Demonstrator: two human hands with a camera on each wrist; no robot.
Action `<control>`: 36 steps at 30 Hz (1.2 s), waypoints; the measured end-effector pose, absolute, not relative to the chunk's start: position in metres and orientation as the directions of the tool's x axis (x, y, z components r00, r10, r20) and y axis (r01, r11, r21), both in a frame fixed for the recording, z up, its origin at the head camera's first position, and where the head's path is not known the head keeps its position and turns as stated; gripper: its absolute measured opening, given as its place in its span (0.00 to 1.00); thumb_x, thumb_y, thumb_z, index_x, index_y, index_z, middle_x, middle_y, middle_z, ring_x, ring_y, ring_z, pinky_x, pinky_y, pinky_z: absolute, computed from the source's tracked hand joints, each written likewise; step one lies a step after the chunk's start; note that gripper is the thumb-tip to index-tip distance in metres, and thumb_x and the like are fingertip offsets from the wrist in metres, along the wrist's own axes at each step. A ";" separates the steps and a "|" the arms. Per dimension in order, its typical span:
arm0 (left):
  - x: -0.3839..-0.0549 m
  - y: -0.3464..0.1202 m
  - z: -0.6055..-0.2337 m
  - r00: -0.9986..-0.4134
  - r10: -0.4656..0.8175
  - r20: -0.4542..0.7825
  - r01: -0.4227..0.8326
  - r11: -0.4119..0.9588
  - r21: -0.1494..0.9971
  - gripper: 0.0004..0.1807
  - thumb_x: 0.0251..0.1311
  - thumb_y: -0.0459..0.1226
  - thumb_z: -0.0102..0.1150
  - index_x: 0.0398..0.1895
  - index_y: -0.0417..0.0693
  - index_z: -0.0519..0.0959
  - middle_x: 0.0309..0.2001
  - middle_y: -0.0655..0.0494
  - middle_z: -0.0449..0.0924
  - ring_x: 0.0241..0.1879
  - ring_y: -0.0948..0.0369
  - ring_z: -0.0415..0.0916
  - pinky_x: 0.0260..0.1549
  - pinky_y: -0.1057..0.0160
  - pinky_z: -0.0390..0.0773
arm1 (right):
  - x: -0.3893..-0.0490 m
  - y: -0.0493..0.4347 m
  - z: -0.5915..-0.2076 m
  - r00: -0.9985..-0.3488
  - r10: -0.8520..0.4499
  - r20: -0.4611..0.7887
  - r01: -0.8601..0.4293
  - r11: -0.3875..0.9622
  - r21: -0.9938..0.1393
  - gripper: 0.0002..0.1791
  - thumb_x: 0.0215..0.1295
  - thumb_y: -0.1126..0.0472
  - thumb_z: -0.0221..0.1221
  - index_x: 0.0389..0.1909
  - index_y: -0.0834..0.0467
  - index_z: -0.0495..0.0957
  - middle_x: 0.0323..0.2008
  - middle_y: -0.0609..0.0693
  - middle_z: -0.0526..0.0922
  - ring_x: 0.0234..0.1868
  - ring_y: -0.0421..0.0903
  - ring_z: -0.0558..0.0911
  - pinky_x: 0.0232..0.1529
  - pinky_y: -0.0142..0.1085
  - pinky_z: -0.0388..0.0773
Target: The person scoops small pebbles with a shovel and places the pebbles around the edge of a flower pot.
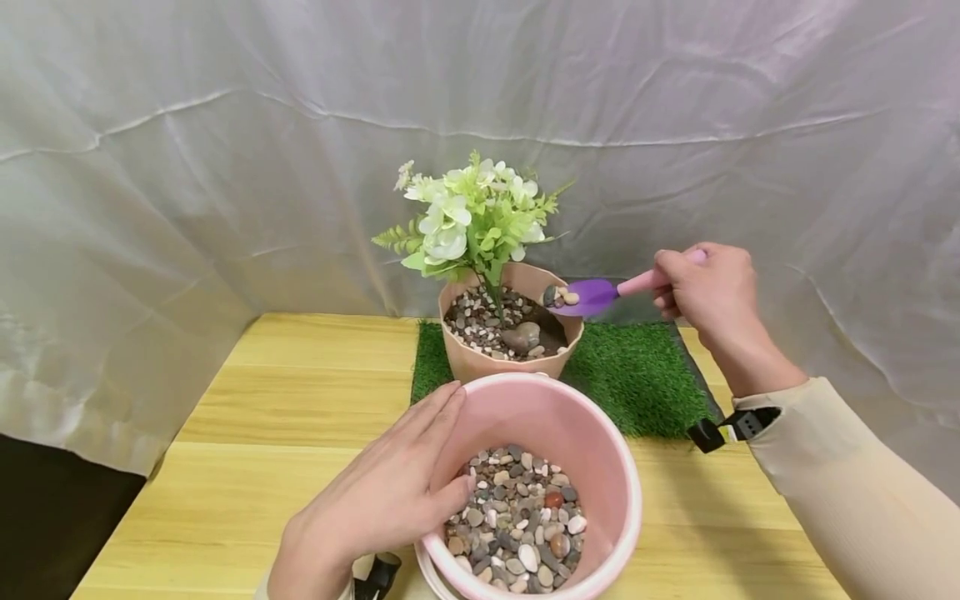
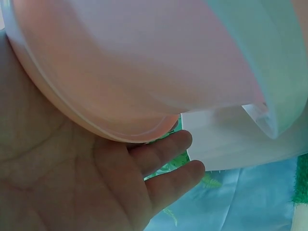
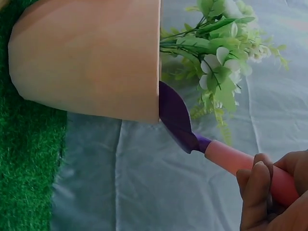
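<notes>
Cream sleeves (image 1: 847, 475), black wrist devices (image 1: 706, 435)

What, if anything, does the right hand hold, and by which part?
The right hand grips the purple-bladed trowel by its pink cylindrical handle.

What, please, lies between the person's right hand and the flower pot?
The trowel does: in the head view, it reaches from the right hand to the flower pot, carrying pebbles.

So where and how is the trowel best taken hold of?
Likely by its pink handle, from the person's right, where the right hand grips it: the straight handle points that way, while the purple blade, by the planter, carries loose pebbles.
</notes>
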State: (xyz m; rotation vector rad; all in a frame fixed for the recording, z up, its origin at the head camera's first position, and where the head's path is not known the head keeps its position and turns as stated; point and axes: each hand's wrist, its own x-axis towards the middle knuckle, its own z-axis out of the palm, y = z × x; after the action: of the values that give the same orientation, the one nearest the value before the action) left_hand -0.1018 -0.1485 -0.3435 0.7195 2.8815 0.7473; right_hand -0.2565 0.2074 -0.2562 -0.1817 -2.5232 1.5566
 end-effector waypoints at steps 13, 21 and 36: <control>-0.103 -0.148 -0.344 -0.891 0.453 0.023 0.409 0.779 0.475 0.48 0.73 0.56 0.56 0.87 0.51 0.46 0.87 0.57 0.39 0.85 0.56 0.41 0.82 0.48 0.52 | -0.261 0.198 -0.250 -0.966 0.215 0.143 0.024 0.626 -0.780 0.18 0.67 0.53 0.53 0.32 0.51 0.93 0.22 0.40 0.90 0.19 0.40 0.84 0.18 0.32 0.78; -0.103 -0.149 -0.344 -0.891 0.454 0.022 0.409 0.779 0.475 0.49 0.72 0.56 0.56 0.87 0.50 0.46 0.87 0.57 0.39 0.85 0.56 0.41 0.82 0.48 0.52 | -0.259 0.192 -0.249 -0.943 0.205 0.261 -0.022 0.745 -0.666 0.20 0.69 0.49 0.52 0.31 0.46 0.93 0.19 0.35 0.88 0.23 0.40 0.79 0.24 0.36 0.70; -0.103 -0.149 -0.343 -0.886 0.463 0.021 0.412 0.766 0.493 0.49 0.72 0.56 0.56 0.87 0.51 0.46 0.87 0.57 0.39 0.85 0.57 0.41 0.82 0.48 0.53 | -0.230 0.179 -0.244 -0.925 0.200 0.323 -0.087 0.716 -0.693 0.15 0.70 0.50 0.52 0.35 0.49 0.87 0.25 0.34 0.90 0.22 0.41 0.74 0.22 0.36 0.67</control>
State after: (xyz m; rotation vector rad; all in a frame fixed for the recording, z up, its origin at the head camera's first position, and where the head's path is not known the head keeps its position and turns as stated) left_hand -0.1035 -0.1495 -0.3432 0.7097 2.8563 0.7606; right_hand -0.2299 0.1790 -0.2441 -0.0873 -2.5455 1.0549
